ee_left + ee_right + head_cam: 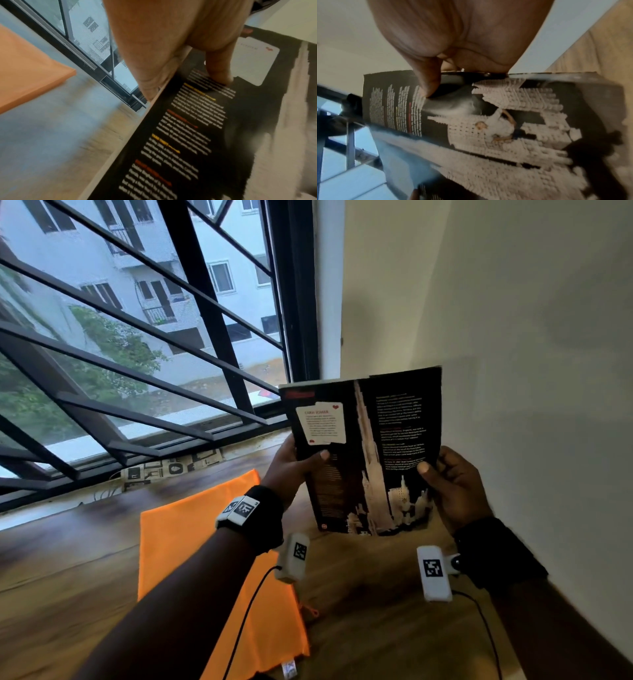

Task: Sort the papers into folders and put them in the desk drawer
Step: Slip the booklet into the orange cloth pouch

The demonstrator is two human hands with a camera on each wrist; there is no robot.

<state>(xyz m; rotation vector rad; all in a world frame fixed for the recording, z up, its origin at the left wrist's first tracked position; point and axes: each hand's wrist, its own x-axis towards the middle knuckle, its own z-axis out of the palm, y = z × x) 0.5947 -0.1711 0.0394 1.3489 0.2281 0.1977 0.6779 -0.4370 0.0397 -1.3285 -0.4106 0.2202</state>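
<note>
I hold a black printed sheet (370,453) with a white tower picture upright above the wooden desk (68,570). My left hand (291,467) grips its left edge, thumb on the front. My right hand (452,484) pinches its right edge the same way. The left wrist view shows the sheet (197,135) with columns of white text under my thumb (217,67). In the right wrist view the sheet (488,121) shows a card tower, my thumb (428,81) pressing its edge. An orange folder (212,559) lies flat on the desk below my left arm.
A window (137,320) with black bars fills the left and back. A patterned pouch (171,469) lies on the sill. A cream wall (513,337) stands close on the right. Wrist cameras with cables hang under both wrists.
</note>
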